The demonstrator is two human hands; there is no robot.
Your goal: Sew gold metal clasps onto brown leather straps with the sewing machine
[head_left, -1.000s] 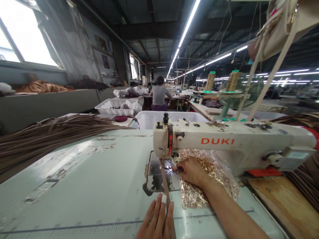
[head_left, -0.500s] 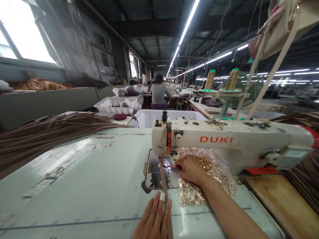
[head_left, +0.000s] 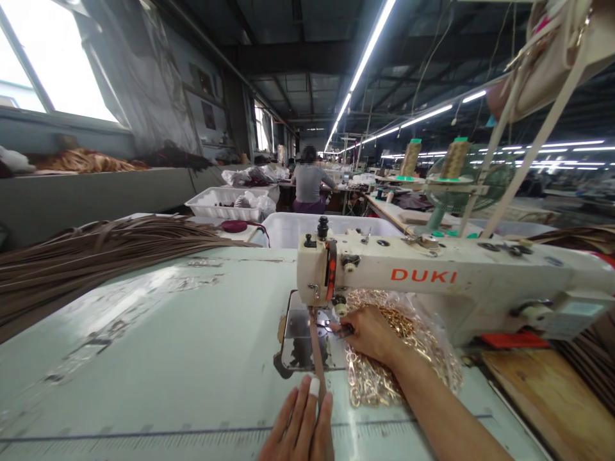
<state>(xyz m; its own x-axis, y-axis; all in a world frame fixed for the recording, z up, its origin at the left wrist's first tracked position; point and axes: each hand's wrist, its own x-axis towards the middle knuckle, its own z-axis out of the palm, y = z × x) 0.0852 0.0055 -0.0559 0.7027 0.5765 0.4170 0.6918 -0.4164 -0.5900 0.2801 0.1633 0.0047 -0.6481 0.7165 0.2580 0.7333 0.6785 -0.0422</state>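
A narrow brown strap (head_left: 317, 352) runs from under the sewing machine's needle area toward me. My left hand (head_left: 300, 426) lies on the table at the strap's near end, fingers stretched out and flat, with a white covering on one fingertip. Beside the presser foot, my right hand (head_left: 368, 330) is closed around small thread snips (head_left: 342, 330), their tips pointing left toward the strap. The sewing machine (head_left: 365, 262), white and marked DUKI, stands over the metal needle plate (head_left: 296, 333). Under my right wrist sits a clear plastic bag of gold metal clasps (head_left: 375, 384).
Many brown straps (head_left: 120, 250) are heaped at the left of the table. A ruler strip (head_left: 192, 434) crosses the front edge. Behind the machine stands a white bin (head_left: 288, 224), and a person (head_left: 308, 182) sits farther back. Thread cones (head_left: 454, 159) stand at right.
The whole view has shifted slightly, so the machine appears a little lower and farther right. Both hands keep nearly the same place relative to the strap and needle plate.
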